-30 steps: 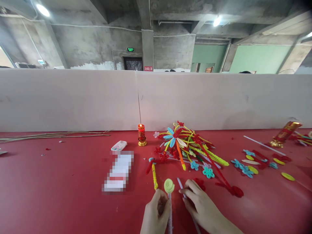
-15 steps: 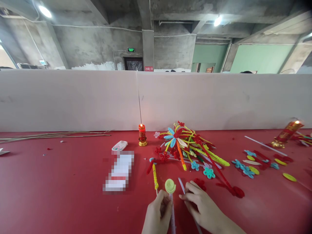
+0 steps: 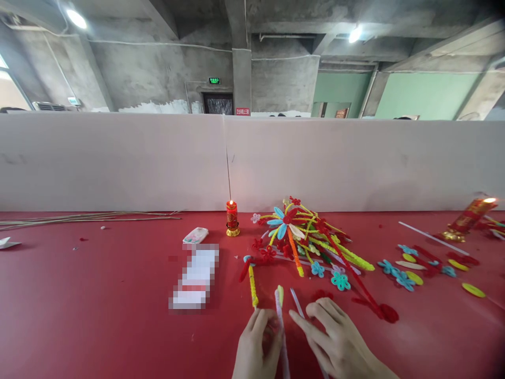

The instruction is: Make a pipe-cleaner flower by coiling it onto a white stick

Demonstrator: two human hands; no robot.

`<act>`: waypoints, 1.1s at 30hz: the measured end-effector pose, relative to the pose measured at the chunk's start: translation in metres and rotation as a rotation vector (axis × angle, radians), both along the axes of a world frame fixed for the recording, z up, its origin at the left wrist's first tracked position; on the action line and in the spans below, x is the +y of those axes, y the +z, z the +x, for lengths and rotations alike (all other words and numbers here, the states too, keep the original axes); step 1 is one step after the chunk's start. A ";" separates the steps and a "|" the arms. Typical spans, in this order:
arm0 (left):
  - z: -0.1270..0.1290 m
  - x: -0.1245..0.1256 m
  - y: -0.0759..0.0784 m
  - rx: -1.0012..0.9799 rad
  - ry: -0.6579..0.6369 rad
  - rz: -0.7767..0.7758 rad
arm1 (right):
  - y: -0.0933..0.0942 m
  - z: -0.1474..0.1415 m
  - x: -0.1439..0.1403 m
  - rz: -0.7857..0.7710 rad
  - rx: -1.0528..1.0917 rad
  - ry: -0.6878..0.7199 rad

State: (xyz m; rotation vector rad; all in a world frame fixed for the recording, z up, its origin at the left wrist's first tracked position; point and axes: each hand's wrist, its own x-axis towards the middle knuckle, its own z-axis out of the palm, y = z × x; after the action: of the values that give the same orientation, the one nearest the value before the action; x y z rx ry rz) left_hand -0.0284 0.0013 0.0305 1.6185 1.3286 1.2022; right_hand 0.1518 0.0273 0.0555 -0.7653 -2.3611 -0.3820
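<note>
My left hand [image 3: 258, 342] is closed in a pinch round a fuzzy pale-lilac pipe-cleaner stem [image 3: 284, 352]. A yellow-green pipe-cleaner coil [image 3: 280, 296] sits at the stem's top, now seen edge-on. My right hand [image 3: 335, 337] is close by on the right, index finger stretched out and the other fingers bent. It is over a thin pale stick [image 3: 297, 301], whose middle the fingers hide; I see no grip on it. A yellow pipe-cleaner-wrapped stem [image 3: 253, 287] with a red and blue top lies just beyond my left hand.
A pile of pipe-cleaner flowers [image 3: 300, 231] lies ahead. Loose blue flowers [image 3: 396, 273] and yellow ovals [image 3: 473, 290] are scattered to the right. A lit red candle [image 3: 232, 216] stands before the white partition [image 3: 118, 163]; another candle [image 3: 471, 218] is at far right. Thin sticks [image 3: 90, 218] lie at left.
The coil has turned from showing its round spiral face to its narrow edge. My right index finger has straightened toward the stem. The view has shifted slightly.
</note>
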 end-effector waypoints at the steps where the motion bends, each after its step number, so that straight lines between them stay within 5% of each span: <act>1: 0.000 -0.001 0.000 -0.020 0.008 0.020 | 0.002 0.000 -0.001 0.041 -0.002 0.015; 6: 0.000 -0.002 0.004 -0.084 -0.059 0.015 | 0.001 -0.007 -0.005 0.121 0.000 0.110; 12: -0.004 0.003 0.007 -0.120 -0.237 -0.219 | 0.003 -0.010 -0.007 0.173 -0.012 0.151; 16: -0.003 0.005 0.008 -0.208 -0.234 -0.315 | 0.006 -0.009 -0.007 0.195 -0.009 0.153; 28: -0.001 0.003 0.011 -0.337 -0.220 -0.283 | 0.009 -0.005 -0.005 0.131 -0.077 0.140; 33: -0.001 0.003 0.011 -0.200 -0.187 -0.176 | 0.000 -0.002 -0.003 0.156 -0.042 0.116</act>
State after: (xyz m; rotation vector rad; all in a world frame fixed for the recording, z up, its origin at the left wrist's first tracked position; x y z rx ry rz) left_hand -0.0290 0.0045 0.0415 1.4235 1.0994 1.0722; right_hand 0.1494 0.0241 0.0557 -0.5503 -2.3687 -0.5305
